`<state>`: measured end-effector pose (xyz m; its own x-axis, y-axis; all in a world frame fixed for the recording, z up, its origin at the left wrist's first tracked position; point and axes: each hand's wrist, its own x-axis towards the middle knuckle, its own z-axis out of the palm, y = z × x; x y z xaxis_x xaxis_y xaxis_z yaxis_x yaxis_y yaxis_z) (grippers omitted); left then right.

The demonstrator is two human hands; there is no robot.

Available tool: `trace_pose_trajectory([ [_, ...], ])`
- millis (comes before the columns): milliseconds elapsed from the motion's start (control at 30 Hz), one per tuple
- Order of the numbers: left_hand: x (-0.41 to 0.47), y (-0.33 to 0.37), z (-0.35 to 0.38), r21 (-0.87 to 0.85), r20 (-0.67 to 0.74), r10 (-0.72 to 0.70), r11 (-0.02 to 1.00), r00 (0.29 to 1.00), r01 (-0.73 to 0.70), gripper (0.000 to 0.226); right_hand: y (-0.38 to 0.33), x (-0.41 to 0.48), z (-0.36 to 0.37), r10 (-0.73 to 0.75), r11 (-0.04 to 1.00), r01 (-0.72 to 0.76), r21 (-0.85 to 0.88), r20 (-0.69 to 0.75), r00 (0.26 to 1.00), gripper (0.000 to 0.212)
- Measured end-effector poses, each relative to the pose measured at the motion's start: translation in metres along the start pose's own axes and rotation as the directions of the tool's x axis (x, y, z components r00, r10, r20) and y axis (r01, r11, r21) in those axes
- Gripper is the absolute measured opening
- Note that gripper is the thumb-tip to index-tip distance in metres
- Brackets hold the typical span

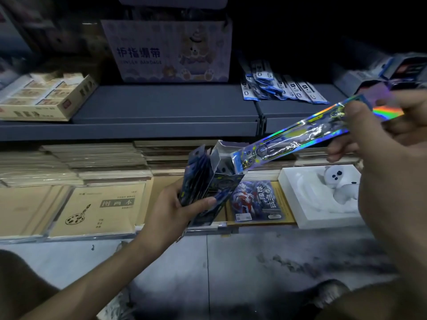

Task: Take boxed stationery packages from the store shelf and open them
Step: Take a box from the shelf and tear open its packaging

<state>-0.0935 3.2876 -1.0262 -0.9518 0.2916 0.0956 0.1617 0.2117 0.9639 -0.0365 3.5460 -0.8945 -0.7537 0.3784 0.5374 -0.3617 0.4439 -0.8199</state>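
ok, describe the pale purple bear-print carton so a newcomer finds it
Start at the dark grey metal shelf across the upper half. At its back stands the pale purple cardboard carton, between a tan tray of small boxes, left, and blue-and-white flat packs, right. It alone stands tall and shows a cartoon bear.

Holographic inner pack (293,137) slants half out of opened dark box (208,181).

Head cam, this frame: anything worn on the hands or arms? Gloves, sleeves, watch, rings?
Nothing worn that shows. The left hand and right hand are bare, no gloves or rings visible. The left forearm and right forearm are bare too: no sleeve, watch or band in frame. Dim light could hide small details.
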Motion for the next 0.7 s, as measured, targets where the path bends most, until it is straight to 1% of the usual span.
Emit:
trace_pose_trajectory([
  [33,0.0,0.001,0.001,0.001,0.0,0.006,1.0,1.0,-0.006,0.032,0.001,0.0,-0.001,0.047,0.999,-0.047,0.005,0.011,0.999,0.017],
  [100,0.0,0.001,0.001,0.011,0.002,0.018,1.0,1.0,-0.018,0.031,0.004,-0.001,-0.001,0.089,0.995,-0.089,0.041,0.005,0.996,0.017],
  [167,0.0,0.0,0.001,0.017,-0.003,0.023,1.0,1.0,-0.023,0.031,0.002,-0.003,0.004,0.107,0.991,-0.104,0.089,-0.032,0.994,0.012],
  [233,0.001,-0.001,0.001,0.021,-0.002,0.028,0.999,1.0,-0.028,0.029,0.003,-0.006,0.011,0.072,0.993,-0.064,0.098,-0.087,0.994,0.011],
  [333,0.001,-0.001,0.002,0.062,0.016,0.051,0.997,0.999,-0.052,0.029,0.007,-0.008,0.021,0.021,0.988,-0.001,0.157,-0.125,0.992,0.021],
  [467,0.001,-0.004,0.0,0.136,0.018,0.066,0.988,0.998,-0.067,0.029,0.007,-0.008,0.022,0.01,0.984,0.009,0.179,-0.106,0.994,0.021],
  [600,0.0,-0.003,0.0,0.197,0.041,0.088,0.976,0.995,-0.095,0.039,0.008,-0.009,0.023,0.017,0.984,0.001,0.177,-0.1,0.995,0.018],
  [700,0.0,-0.001,0.0,0.222,0.028,0.1,0.97,0.995,-0.104,0.04,0.012,-0.013,0.027,0.032,0.983,-0.016,0.186,-0.083,0.996,0.016],
])
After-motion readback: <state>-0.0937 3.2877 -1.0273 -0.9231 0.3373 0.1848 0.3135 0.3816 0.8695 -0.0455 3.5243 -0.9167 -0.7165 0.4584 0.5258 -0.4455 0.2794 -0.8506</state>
